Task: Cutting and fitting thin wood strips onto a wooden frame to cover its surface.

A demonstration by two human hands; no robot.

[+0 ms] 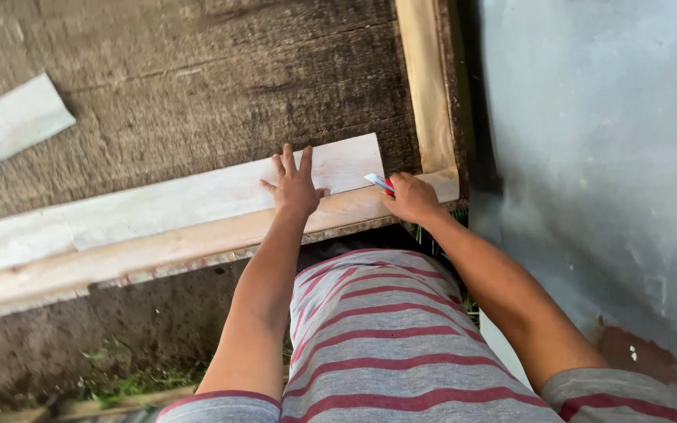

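Observation:
My left hand (295, 185) lies flat, fingers spread, on a thin pale wood strip (197, 196) that rests along the front edge of a dark worn board. My right hand (410, 196) is closed around a small red, white and blue pen or marker (379, 182), its tip touching the right end of the strip. Under the strip runs a thicker light wooden batten (158, 251) that forms the front rim of the frame.
A second light batten (426, 86) runs up the right side of the dark board (197, 78). A loose pale offcut (11, 119) lies at the upper left. A grey wall (605, 157) stands to the right. Grass and concrete show below.

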